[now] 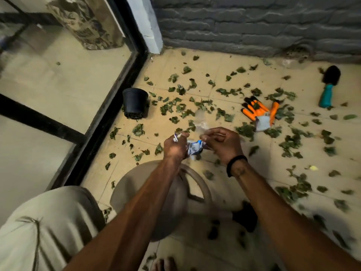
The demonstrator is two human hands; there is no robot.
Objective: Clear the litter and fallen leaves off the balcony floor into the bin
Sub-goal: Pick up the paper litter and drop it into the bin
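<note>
The bin (156, 194) is largely hidden under both forearms, its near rim and inside not visible; the crumpled wrapper (194, 148) is partly covered by the left hand (174, 145) and right hand (222, 143), its print too small to read; a clear scrap (201, 124) above the fingers is blurred, what it is cannot be told; leaves (297, 189) at lower right smear into streaks; a dark shape (245, 215) beside the bin is unidentifiable; a bare foot (165, 265) is cut off by the bottom edge
</note>
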